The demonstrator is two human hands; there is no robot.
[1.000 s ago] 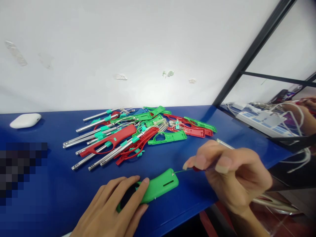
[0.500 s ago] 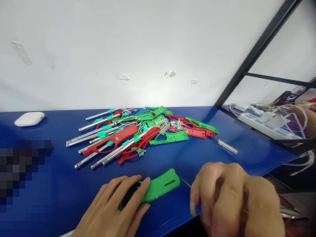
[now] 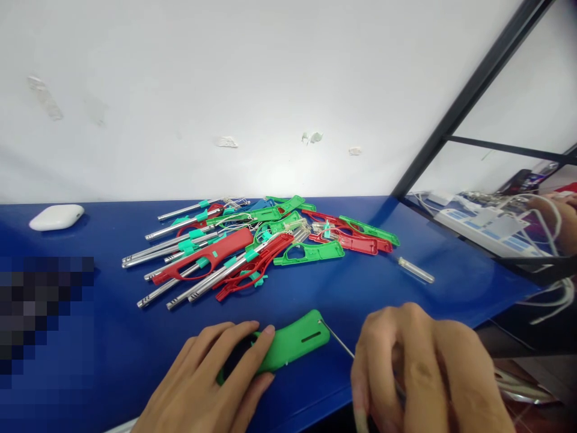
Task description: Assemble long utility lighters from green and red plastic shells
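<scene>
Left hand (image 3: 211,376) pressing green casing (image 3: 295,341) to tabletop (image 3: 180,349), fingers slightly spread over its near end. Right hand (image 3: 424,367), right of casing, curling closed round a thin rod (image 3: 340,343), tip meeting casing's far end.

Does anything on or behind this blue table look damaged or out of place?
The white wall has rough patches that look like peeling. A small clear tube lies to the right, apart from the jumbled red and green plastic shells.
</scene>
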